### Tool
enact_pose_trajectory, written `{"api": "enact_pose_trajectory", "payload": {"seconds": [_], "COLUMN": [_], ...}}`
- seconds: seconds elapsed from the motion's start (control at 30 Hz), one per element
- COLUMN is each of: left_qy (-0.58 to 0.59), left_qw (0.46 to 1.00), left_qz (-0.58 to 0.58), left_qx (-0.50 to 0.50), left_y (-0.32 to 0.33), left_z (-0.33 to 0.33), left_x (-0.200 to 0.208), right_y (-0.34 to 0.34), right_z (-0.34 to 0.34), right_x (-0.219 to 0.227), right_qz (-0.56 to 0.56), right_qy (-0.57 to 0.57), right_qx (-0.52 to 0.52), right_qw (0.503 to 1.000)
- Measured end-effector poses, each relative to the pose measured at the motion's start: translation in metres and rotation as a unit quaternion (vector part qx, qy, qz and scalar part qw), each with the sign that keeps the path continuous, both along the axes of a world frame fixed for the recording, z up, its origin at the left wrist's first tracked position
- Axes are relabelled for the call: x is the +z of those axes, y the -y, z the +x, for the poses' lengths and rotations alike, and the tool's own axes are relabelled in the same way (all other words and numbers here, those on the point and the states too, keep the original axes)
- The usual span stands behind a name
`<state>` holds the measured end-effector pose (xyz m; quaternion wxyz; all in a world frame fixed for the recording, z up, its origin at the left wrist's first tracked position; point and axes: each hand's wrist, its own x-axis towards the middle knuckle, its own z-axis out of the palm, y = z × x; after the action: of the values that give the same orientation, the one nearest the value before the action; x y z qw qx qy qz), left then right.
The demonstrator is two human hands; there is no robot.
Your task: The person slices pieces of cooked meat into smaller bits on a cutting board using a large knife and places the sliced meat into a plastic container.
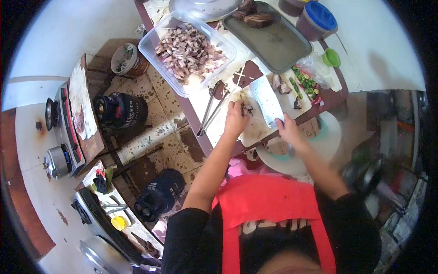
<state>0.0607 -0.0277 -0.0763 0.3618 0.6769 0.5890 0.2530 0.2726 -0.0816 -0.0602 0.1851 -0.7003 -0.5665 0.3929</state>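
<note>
On the bench [335, 96], with clock directions read from the middle of the pale cutting board [258, 131], a cleaver [266, 100] is held across the board by the right hand [290, 129], down at between four and five o'clock; that grip is closed on the handle end, the thumb laid near the blade, whose broad face is shown. Over at eight o'clock, the left hand [236, 120] is lowered to the board, its grip partly curled, fingertips set by small dark scraps [247, 110]; whether any scrap is pinched cannot be told. A few meat pieces [281, 85] are seen at one o'clock, on the board itself, and chopped green peppers [309, 85] are heaped at two. Metal tongs [211, 108] are laid out at nine. At ten, the clear plastic tub [159, 76] is loaded with cut meat [185, 50], and at twelve a dark tray [278, 48] is topped by browned chunks [258, 20].
</note>
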Motion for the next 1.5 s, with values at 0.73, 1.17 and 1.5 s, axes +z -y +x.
{"api": "enact_pose_trajectory", "payload": {"seconds": [0.73,1.17,1.5], "left_qy": [0.092,-0.252,-0.207], "left_qw": [0.971,0.955,0.968], "left_qz": [0.094,0.099,0.143], "left_qx": [0.200,0.123,0.013], "left_y": [-0.165,-0.122,-0.138], "left_z": [-0.088,-0.006,0.007], "left_x": [0.111,-0.003,-0.023], "right_y": [-0.106,-0.024,0.028], "right_z": [-0.097,0.004,0.027], "right_x": [0.109,0.102,0.094], "right_qz": [0.011,-0.051,-0.026], "right_qy": [-0.137,-0.316,-0.211], "right_qx": [-0.003,-0.129,-0.133], "right_qw": [0.991,0.938,0.968]}}
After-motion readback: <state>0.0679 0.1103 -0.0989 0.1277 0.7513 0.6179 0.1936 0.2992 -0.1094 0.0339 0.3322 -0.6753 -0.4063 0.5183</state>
